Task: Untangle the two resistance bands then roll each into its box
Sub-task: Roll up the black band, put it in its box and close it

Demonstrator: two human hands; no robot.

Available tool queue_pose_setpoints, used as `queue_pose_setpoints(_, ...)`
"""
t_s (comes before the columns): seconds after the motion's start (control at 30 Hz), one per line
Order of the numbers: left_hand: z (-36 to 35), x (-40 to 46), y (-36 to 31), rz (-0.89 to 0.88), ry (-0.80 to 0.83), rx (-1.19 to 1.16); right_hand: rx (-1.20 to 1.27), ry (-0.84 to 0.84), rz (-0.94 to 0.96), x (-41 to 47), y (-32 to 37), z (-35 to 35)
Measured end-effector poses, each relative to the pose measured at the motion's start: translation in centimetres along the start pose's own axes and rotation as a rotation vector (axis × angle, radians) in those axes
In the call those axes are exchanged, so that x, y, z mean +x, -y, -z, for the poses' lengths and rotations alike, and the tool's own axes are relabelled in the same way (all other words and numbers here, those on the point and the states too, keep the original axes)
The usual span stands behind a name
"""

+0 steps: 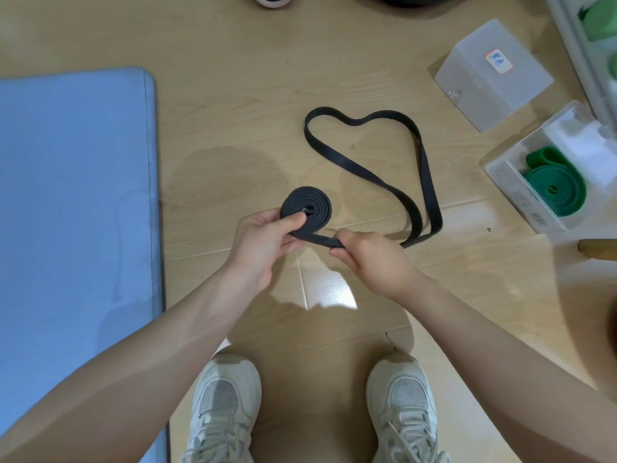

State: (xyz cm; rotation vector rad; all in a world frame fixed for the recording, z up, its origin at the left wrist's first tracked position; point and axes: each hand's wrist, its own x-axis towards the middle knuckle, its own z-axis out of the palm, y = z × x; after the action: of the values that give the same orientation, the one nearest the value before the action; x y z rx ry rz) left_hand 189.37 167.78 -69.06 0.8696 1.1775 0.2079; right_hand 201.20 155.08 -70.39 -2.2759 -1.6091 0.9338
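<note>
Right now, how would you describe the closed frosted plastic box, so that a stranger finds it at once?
Look at the pale wooden floor, on its far right side, beyond the loose black rubber band. Two translucent boxes stand there; the closed frosted plastic box is the farther one. Unlike the open box holding the rolled green band, it bears a small red-edged sticker.

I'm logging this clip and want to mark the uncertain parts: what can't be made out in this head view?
- Label on the closed box: too small and blurred to read.
- Closed box contents: frosted walls hide them.
- Black band: the right hand covers the stretch it grips.
- Dark objects at the top: cut off by the frame edge.
- Wooden piece: cut off at the right edge.
</note>
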Motion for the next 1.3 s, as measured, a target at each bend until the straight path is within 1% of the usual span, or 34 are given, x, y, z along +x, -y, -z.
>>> queue_pose_setpoints(0.07, 0.0, -0.2, 0.2, -0.017, 0.027, 0.083, 0.005, 0.017, -0.016, 0.2, -0.7, 0.9)
queue_pose_setpoints(0.2, 0.2, -0.4, 0.2, -0.029, 0.142, 0.179, 0.232, 0.056, -0.018, 0.5, -1.3, 1.7)
queue_pose_setpoints(0.37, 1.3, 0.0, -0.7, 0.075, 0.306, 0.345, 0.375, 0.157, 0.047, 0.4, -1.5, 1.7)
queue_pose_setpoints(0.47, 1.7, 0.4, -1.3, 0.119, 0.381, 0.473, 0.398, 0.238, 0.052, 0.3, -0.6, 1.9)
queue_pose_setpoints(0.57, 2.1, 0.2, -1.7, 0.111, 0.429, 0.588, 0.391, 0.232, 0.053, 0.0, 0.5, 1.7)
queue_pose_setpoints(0.63, 2.3, 0.1, -1.5, 0.090, 0.406, 0.572, 0.316, 0.175, 0.043, -0.2, 0.9, 1.4)
queue_pose_setpoints(0.7, 1.9, 0.1, -0.9, 0.059, 0.324, 0.467, 0.275, 0.074, 0.010, -0.1, 1.0, 1.1)
queue_pose_setpoints(0.8, 0.4, -0.4, 0.4, 0.112, 0.158, 0.053, 0.359, -0.133, -0.038, 0.2, 1.4, 0.6)
queue_pose_setpoints(0.83, -0.1, -0.7, 0.9, 0.125, 0.127, -0.061, 0.369, -0.198, -0.049, 0.1, 1.7, 0.3)
queue_pose_setpoints(0.87, -0.5, -1.0, 1.3, 0.118, 0.104, -0.115, 0.375, -0.249, -0.069, 0.0, 2.0, 0.2)
queue_pose_setpoints(0.97, -1.8, -2.1, 2.4, 0.082, 0.069, -0.131, 0.382, -0.336, -0.195, -0.1, 2.7, -0.5)
queue_pose_setpoints(1.07, -2.6, -2.0, 2.6, 0.082, 0.033, -0.131, 0.418, -0.358, -0.284, 0.2, 3.1, -1.1)
queue_pose_setpoints(1.2, -2.4, -1.3, 2.0, 0.099, 0.016, -0.056, 0.460, -0.380, -0.299, 0.2, 3.7, -1.5)
queue_pose_setpoints(1.3, -1.7, -1.1, 1.2, 0.051, 0.034, -0.024, 0.496, -0.379, -0.274, 0.4, 4.0, -1.3)
